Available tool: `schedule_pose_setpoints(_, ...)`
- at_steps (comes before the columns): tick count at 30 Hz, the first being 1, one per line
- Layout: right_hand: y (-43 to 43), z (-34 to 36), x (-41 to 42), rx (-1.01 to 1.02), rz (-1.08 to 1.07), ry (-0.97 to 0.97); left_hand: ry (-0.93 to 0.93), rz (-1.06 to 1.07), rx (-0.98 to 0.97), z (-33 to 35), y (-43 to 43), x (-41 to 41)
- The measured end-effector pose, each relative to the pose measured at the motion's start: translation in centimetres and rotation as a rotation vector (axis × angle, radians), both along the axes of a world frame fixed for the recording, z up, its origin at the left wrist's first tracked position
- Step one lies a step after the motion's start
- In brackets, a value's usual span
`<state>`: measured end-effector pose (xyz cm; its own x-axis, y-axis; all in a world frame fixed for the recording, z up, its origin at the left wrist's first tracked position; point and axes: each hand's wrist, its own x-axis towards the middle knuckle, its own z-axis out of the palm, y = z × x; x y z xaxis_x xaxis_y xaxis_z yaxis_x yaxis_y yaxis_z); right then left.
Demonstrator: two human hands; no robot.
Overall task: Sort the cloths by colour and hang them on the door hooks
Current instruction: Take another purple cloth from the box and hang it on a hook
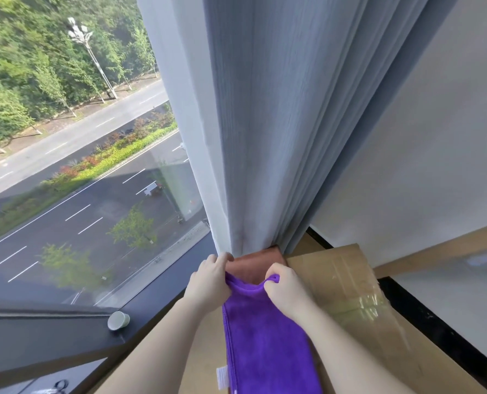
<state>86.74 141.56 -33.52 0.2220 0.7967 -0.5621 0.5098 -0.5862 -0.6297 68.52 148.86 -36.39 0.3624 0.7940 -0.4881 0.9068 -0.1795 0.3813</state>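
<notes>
We held the purple cloth [265,336] by its far edge with both hands. Our left hand [211,280] had its fingers curled round the left corner, the fingertips up near the hem of the grey-blue curtain [279,123]. Our right hand [283,291] pinched the right corner, and a small tip of purple stuck out above the curled fingers. Between the two grips the edge sagged in a shallow dip. The rest of the cloth ran back toward us in a long folded strip, several layers showing along its left side.

A white label [221,378] was sewn to that left side near the bottom of the view; it was too small and blurred for us to read any writing or brand.

Beyond the purple cloth lay a brown cloth [253,265], its far end tucked under the curtain hem. Both cloths rested on flat brown cardboard [350,280], which bore strips of clear glossy tape without print that we could make out. To the left, a round white knob [118,320] sat on the dark window sill [66,336].
</notes>
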Motion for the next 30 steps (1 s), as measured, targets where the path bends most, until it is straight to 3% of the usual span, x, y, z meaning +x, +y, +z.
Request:
schedule_pose_setpoints(6,-2.1,1.9,-0.5,0.094,-0.253,0.061,-0.200,0.164,-0.037,1.2,-2.3,-1.4)
schedule_pose_setpoints(12,-3.7,4.3,-0.7,0.126,-0.456,0.137,-0.659,0.651,-0.224,4.2,-5.3,-0.5)
schedule_pose_setpoints(15,-4.0,5.4,-0.2,0.146,-0.515,0.174,-0.801,0.759,-0.274,5.4,-6.4,0.4)
schedule_pose_setpoints(19,-4.8,7.1,0.8,0.193,-0.525,0.209,-0.816,0.764,-0.244,7.2,-7.0,2.1)
schedule_pose_setpoints(30,-10.2,11.0,5.6,0.419,-0.567,0.288,-0.870,0.563,0.057,12.9,-12.8,7.5)
